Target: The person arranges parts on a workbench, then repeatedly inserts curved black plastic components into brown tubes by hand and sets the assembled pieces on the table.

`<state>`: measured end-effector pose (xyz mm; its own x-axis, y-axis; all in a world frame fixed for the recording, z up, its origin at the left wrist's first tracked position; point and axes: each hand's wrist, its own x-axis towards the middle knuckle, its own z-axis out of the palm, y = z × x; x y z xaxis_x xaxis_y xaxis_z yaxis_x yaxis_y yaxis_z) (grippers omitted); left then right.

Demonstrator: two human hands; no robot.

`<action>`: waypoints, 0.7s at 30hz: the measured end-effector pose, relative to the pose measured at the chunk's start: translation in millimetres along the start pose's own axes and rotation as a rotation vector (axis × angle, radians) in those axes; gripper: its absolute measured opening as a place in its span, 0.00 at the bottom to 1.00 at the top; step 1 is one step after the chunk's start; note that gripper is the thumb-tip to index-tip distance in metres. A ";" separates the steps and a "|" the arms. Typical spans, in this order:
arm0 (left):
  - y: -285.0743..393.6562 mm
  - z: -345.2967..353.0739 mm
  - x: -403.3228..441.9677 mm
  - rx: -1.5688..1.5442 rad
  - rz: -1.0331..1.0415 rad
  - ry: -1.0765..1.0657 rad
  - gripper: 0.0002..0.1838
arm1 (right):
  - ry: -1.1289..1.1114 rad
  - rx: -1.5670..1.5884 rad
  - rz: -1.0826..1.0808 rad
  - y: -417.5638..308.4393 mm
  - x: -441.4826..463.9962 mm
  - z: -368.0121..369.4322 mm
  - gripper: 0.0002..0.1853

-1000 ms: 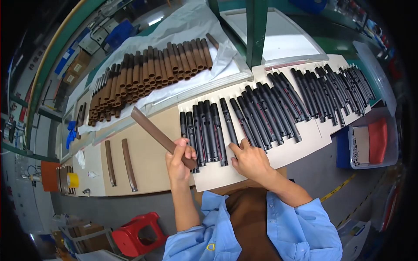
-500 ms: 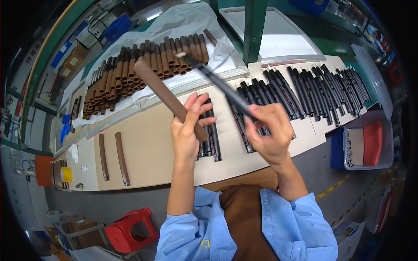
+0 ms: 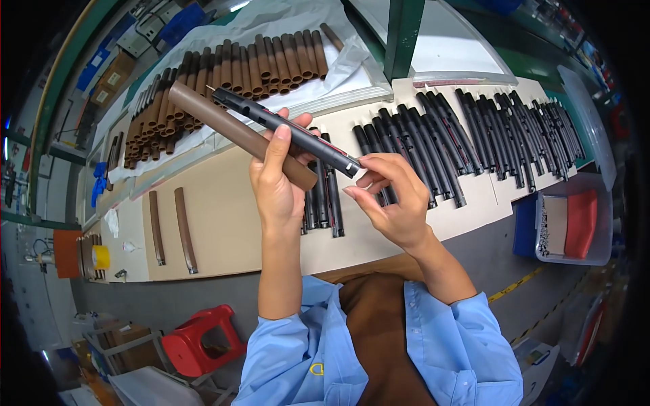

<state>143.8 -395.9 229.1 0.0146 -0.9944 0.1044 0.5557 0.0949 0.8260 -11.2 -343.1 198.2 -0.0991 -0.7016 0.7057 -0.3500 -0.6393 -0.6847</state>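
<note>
My left hand [image 3: 277, 179] is closed around a brown tube [image 3: 233, 132], which slants from upper left to lower right. Across the same hand, under the thumb, lies a black cylindrical rod [image 3: 311, 143] with a thin pin at its upper end and a red line along its side. My right hand [image 3: 396, 203] is by the rod's lower end, thumb and fingers apart; the fingertips are close to the end, and I cannot tell whether they touch it. Behind my left hand, several similar black rods [image 3: 334, 203] lie on the board.
A stack of brown tubes [image 3: 261, 64] lies on white sheeting at the back. Rows of black rods [image 3: 433, 139] stretch to the right. Two brown tubes [image 3: 184, 230] lie at left. A green post [image 3: 404, 40] rises behind the table; a clear bin [image 3: 575, 223] stands right, a red stool [image 3: 203, 342] below left.
The black rod has come left and down from my right hand into my left hand, beside the brown tube. My right fingers have opened at its lower end.
</note>
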 end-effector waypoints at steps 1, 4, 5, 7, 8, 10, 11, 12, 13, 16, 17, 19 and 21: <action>0.1 -0.4 0.4 -0.005 -0.002 -0.002 0.26 | 0.002 0.004 0.004 0.2 -0.3 0.3 0.22; 0.0 1.7 2.1 -0.026 0.006 -0.001 0.27 | 0.010 0.022 0.000 1.5 3.7 2.0 0.22; 0.2 2.7 2.2 -0.033 0.010 0.002 0.27 | 0.012 0.029 -0.003 1.2 5.4 2.6 0.22; 0.6 4.2 1.4 -0.037 0.014 0.004 0.27 | 0.014 0.050 0.018 -1.0 7.6 3.8 0.21; 1.1 4.9 1.3 -0.039 0.017 0.005 0.26 | 0.015 0.061 0.028 -1.4 8.3 5.0 0.20; 2.1 7.6 1.8 -0.024 0.022 0.024 0.26 | 0.032 0.060 0.021 1.1 8.2 8.8 0.19; 2.0 8.3 2.0 -0.017 0.025 0.034 0.25 | 0.041 0.059 0.018 2.8 8.2 10.7 0.19; 1.6 7.8 2.1 0.002 0.020 0.034 0.25 | 0.054 -0.009 -0.047 4.8 9.3 12.6 0.18; 1.2 7.0 2.4 0.021 0.017 0.034 0.25 | 0.067 -0.078 -0.113 7.4 11.0 14.5 0.18; 0.5 5.4 1.2 0.075 0.018 0.043 0.25 | 0.066 -0.200 -0.253 14.9 12.5 17.0 0.19; 0.1 4.6 0.2 0.093 0.019 0.048 0.25 | 0.057 -0.226 -0.289 16.1 11.7 17.4 0.19; -2.7 -2.5 3.3 0.042 0.030 0.056 0.26 | 0.034 -0.100 -0.200 8.9 13.0 17.0 0.19; -3.8 -5.8 3.5 -0.006 0.037 0.052 0.25 | 0.008 -0.014 -0.094 3.8 11.0 16.6 0.20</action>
<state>146.5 -400.0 223.1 0.0783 -0.9913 0.1061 0.5585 0.1318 0.8189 1.8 -358.5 200.3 -0.0731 -0.6362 0.7680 -0.3709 -0.6975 -0.6131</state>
